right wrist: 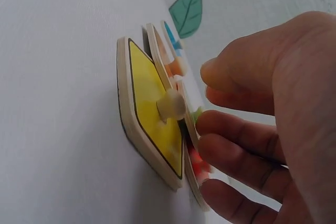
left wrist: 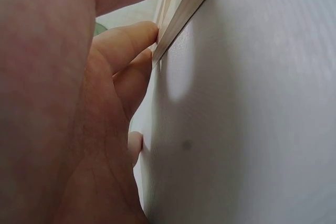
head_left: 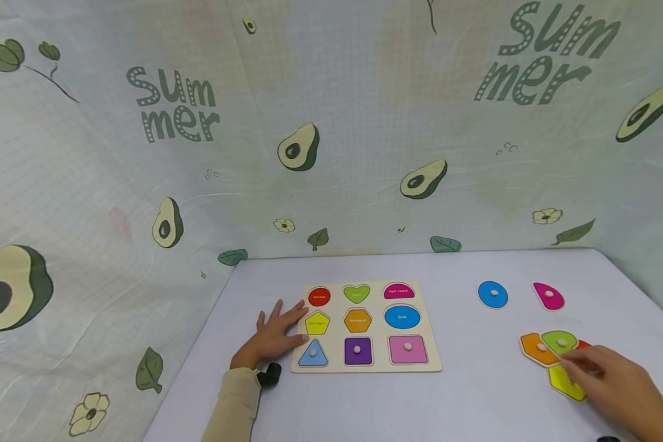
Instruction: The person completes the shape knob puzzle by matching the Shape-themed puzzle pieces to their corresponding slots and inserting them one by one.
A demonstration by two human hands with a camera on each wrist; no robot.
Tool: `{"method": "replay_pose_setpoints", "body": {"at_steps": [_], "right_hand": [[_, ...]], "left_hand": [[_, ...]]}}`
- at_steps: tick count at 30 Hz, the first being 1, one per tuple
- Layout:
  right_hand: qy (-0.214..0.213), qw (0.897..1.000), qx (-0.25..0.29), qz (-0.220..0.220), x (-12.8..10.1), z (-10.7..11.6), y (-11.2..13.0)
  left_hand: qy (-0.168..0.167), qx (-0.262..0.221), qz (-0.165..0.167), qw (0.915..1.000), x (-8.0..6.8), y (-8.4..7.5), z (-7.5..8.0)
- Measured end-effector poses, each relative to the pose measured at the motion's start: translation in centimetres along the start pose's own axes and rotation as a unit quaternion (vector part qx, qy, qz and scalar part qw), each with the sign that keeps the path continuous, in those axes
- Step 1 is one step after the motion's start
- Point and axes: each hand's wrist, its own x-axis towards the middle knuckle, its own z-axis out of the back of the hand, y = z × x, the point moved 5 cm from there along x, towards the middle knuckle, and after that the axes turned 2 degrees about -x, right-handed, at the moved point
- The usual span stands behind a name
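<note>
My left hand (head_left: 276, 334) lies with fingers spread at the left edge of a wooden shape puzzle board (head_left: 435, 362). Its fingertips and thumb touch the board's edge in the head and left wrist views. My right hand (head_left: 613, 377) hovers over a cluster of knobbed pieces, fingers bent, thumb and fingertips apart in the right wrist view. Nearest its fingertips is a green piece (head_left: 558, 339), beside an orange hexagon piece (head_left: 536, 350) and a yellow pentagon piece (right wrist: 152, 111). A red piece (right wrist: 198, 166) is partly hidden by the hand.
A blue oval piece (head_left: 492, 295) and a magenta half-round piece (head_left: 549, 296) lie behind the cluster. Light blue triangle (head_left: 313, 358), purple square (head_left: 358, 358) and pink rectangle (head_left: 406, 356) knobbed pieces sit in the board's front row. A printed cloth (head_left: 353, 202) hangs behind the white table.
</note>
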Motion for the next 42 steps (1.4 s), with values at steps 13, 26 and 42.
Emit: {"method": "replay_pose_setpoints", "body": {"at_steps": [13,26,42], "right_hand": [[0.066,0.998,0.001,-0.010,-0.4,0.4,-1.6],[0.110,0.994,0.000,-0.012,-0.5,-0.2,-1.8],[0.068,0.997,0.012,0.023,-0.3,-1.0,0.5]], "left_hand": [[-0.001,-0.001,-0.007,1.0000,-0.1,0.0,0.0],[0.003,-0.003,-0.009,1.0000,-0.1,0.1,0.0],[0.003,-0.005,-0.010,0.9999,-0.1,0.1,0.1]]}}
